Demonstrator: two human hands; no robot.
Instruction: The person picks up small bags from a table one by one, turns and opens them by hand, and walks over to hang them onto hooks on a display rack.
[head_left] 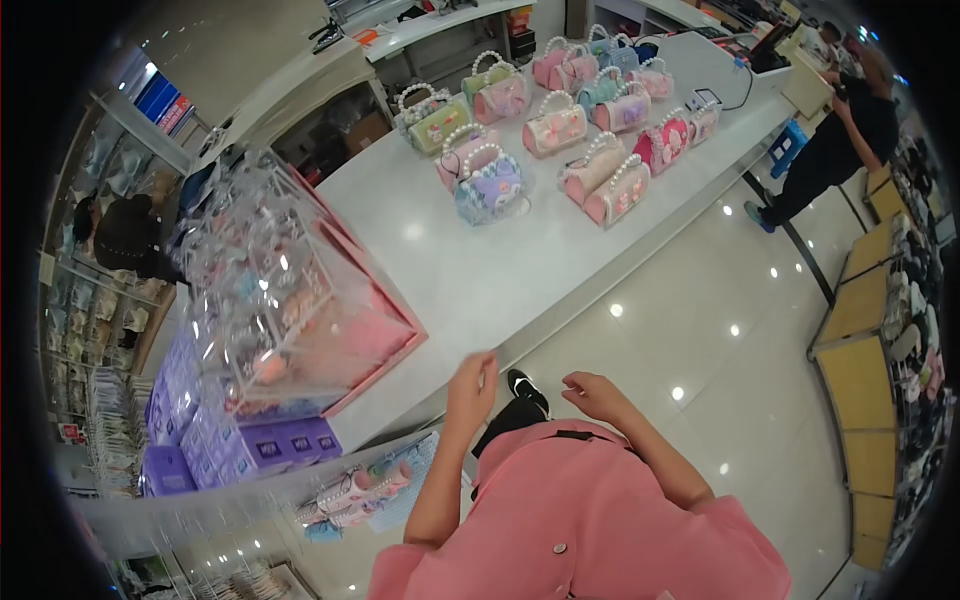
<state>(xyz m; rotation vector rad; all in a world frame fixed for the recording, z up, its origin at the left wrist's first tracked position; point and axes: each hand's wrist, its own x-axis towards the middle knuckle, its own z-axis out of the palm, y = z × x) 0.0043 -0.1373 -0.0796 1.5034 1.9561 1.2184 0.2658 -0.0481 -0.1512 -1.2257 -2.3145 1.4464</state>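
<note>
My left hand (474, 387) is raised beside the front edge of the white counter (470, 290), its fingers loosely bent and holding nothing. In front of my body, over the floor, hovers my right hand (597, 396), with thumb and fingers apart and nothing between them. Several small handbags with pearl handles stand on the counter. Nearest is a blue-purple handbag (490, 190) in clear wrapping; close by are a pink handbag (617, 192), a cream-pink one (555, 132) and a green one (440, 125). Neither hand touches a bag.
A clear display case (300, 290) with pink edging sits at the counter's left end, above purple boxes (255, 450). More small bags (355, 495) lie below. A person in dark clothes (840, 140) stands at right, near shelving (870, 380). Another person (130, 235) is at left.
</note>
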